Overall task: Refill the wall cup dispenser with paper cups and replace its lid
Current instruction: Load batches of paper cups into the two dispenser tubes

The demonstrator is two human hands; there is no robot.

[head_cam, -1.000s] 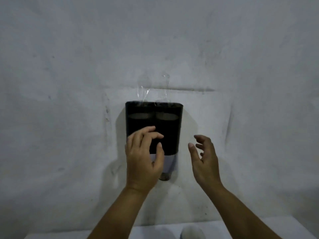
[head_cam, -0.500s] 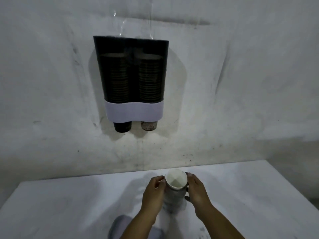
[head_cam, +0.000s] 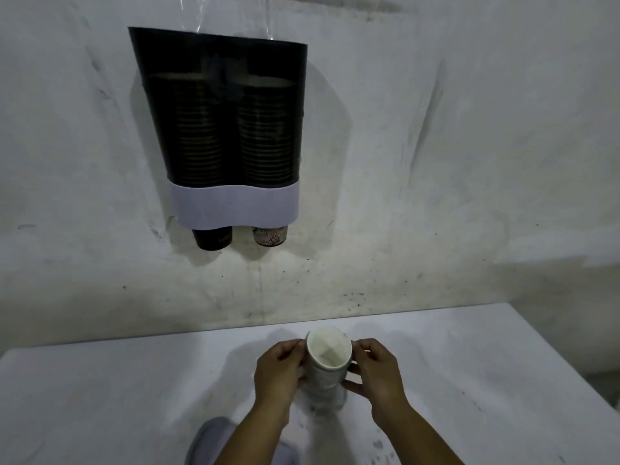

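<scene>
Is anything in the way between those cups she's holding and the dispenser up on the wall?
Nothing visible blocks the way. Both hands, left and right, grip the stack of cups on the table; only bare wall lies between it and the dispenser.

- The cup dispenser on the wall is dark and see-through, with a pale purple band at the bottom.
- Thin stripes show inside (the rims of stacked cups).
- One cup poking out below is black.
- The other cup is white with reddish speckles.
- The stack of paper cups is white inside, greyish outside.
- The table is white.
</scene>
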